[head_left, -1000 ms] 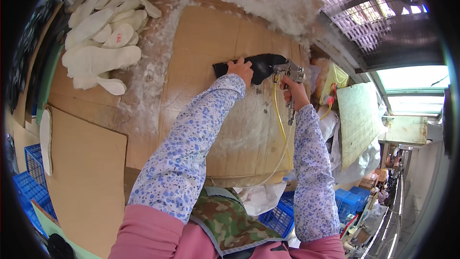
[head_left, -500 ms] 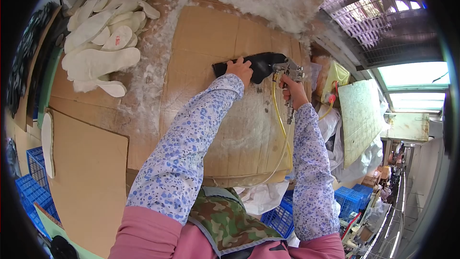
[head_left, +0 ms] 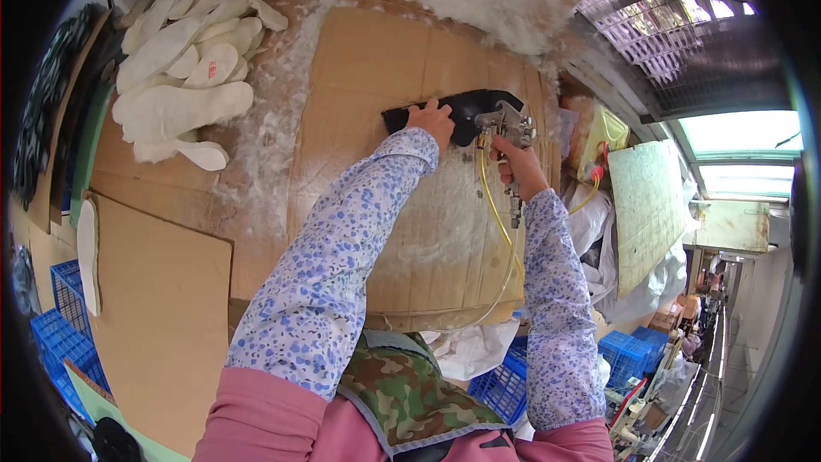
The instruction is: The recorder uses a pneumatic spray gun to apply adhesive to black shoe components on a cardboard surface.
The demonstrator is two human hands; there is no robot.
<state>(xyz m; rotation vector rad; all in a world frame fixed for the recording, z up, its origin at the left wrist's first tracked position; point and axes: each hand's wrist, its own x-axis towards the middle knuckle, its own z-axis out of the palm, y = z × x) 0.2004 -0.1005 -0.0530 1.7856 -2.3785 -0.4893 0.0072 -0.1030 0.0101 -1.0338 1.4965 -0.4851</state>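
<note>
Left hand (head_left: 434, 122) rested at one o'clock, bent fingers parted atop flat black sheet (head_left: 466, 111) (grip unclear); right hand (head_left: 523, 171) curled round silver metal spray gun (head_left: 511, 124). Bare tan cardboard (head_left: 428, 248) edged off at six.

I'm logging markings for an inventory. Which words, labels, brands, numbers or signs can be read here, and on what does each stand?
Red mark on one white insole in the pile: too small to read reliably, so not quoted.
Spray gun: no readable text.
Black piece: no readable text.
Nothing else readable; the cluttered background at right is too small to tell.
</note>
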